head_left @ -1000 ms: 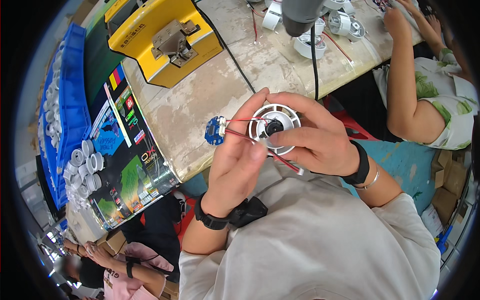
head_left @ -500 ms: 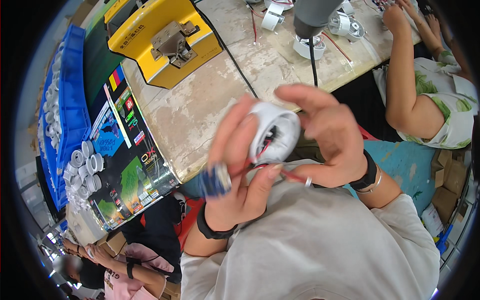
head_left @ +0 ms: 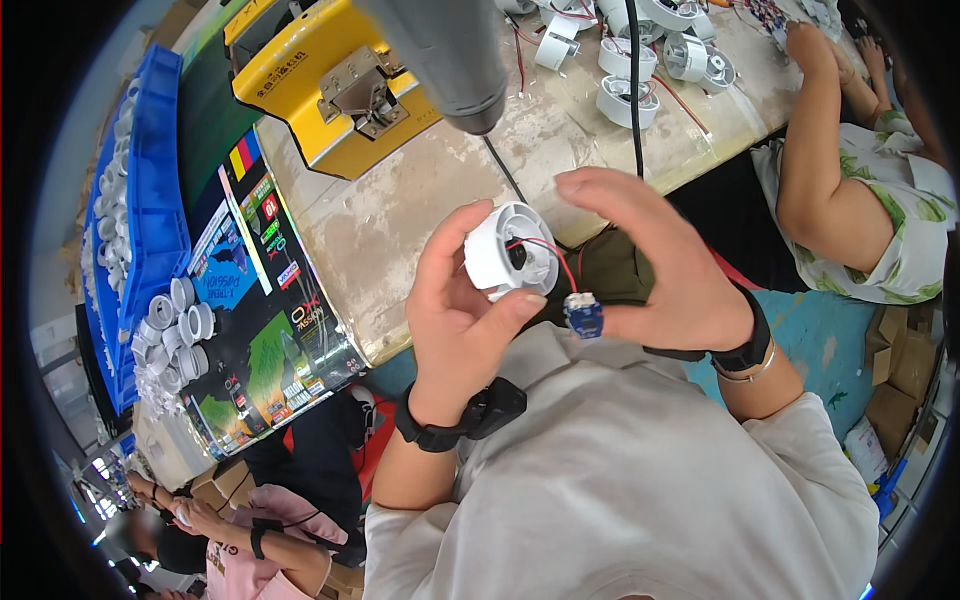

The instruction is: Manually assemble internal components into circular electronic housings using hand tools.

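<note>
A: ok, what would worry you here?

B: The thin red wire (head_left: 561, 257). It arches from inside the white ring-shaped housing (head_left: 490, 252) to the little blue circuit board (head_left: 583, 318), so if the hands pull apart I reckon the strain lands on its connections.

A: Grip looks decent tho?

B: Left hand (head_left: 452, 325), yeah: fingers and thumb clamped around the housing. Right hand (head_left: 680, 285) is iffier: index finger sticks up well apart, thumb touches the board's edge, and I can't tell if anything pinches it from below. Slip there and the board could dangle by its wire.

A: And room to move?

B: Both pieces are held up around the near edge of the desk (head_left: 400, 190), so a drop could miss it and hit the floor (head_left: 800, 345). Past the hands there's a stretch of scuffed desk before the yellow machine (head_left: 285, 95). I'd watch the grey tool (head_left: 450, 65) and the black cable (head_left: 638, 145) beyond them, either could snag a quick lift.
</note>
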`<state>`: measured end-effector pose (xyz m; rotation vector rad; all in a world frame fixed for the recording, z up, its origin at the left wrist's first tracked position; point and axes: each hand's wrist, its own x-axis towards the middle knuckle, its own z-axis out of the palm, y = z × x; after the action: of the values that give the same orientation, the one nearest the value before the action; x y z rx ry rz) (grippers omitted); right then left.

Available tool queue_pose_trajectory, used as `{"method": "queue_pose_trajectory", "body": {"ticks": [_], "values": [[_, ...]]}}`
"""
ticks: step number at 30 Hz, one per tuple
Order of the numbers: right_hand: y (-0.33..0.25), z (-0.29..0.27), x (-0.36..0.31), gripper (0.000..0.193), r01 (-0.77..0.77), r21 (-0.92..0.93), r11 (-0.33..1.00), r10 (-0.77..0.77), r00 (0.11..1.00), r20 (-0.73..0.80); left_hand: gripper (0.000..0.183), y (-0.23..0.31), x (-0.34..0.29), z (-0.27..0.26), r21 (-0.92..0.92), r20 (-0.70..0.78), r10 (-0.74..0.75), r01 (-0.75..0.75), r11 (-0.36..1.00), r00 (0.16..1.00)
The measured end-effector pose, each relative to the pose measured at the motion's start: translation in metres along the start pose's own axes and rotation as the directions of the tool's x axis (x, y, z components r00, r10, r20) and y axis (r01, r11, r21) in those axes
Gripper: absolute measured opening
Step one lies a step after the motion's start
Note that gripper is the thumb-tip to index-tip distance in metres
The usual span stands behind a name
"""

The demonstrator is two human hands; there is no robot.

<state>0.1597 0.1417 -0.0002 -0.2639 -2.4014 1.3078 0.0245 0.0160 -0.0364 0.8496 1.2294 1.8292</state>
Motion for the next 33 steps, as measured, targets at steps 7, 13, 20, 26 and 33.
{"method": "queue_pose_trajectory", "body": {"ticks": [7, 13, 20, 26, 33], "values": [[-0.002, 0.019, -0.001, 0.044, -0.011, -0.049, 0.999, 0.000, 0.974, -0.228, 0.057, 0.006, 0.005, 0.000, -0.239, -0.062, -0.209, 0.189, 0.952, 0.976], [-0.015, -0.005, 0.003, 0.013, 0.114, -0.298, 0.948, -0.144, 0.986, -0.081, 0.061, 0.006, -0.001, -0.013, -0.037, -0.005, -0.127, 0.127, 0.991, 0.992], [-0.015, -0.003, 0.002, 0.013, -0.277, 0.896, 0.346, 0.303, 0.937, 0.173, 0.074, 0.015, -0.001, 0.001, -0.337, 0.139, -0.309, 0.339, 0.878, 0.941], [-0.023, 0.018, 0.011, 0.011, -0.126, 0.783, 0.610, 0.420, 0.888, -0.185, 0.074, 0.008, -0.003, -0.005, -0.387, 0.226, -0.331, 0.396, 0.833, 0.916], [-0.014, 0.028, 0.011, 0.015, 0.106, 0.193, 0.975, -0.011, 0.898, -0.441, 0.077, 0.007, -0.004, 0.000, -0.414, 0.175, -0.248, 0.300, 0.859, 0.953]]}}
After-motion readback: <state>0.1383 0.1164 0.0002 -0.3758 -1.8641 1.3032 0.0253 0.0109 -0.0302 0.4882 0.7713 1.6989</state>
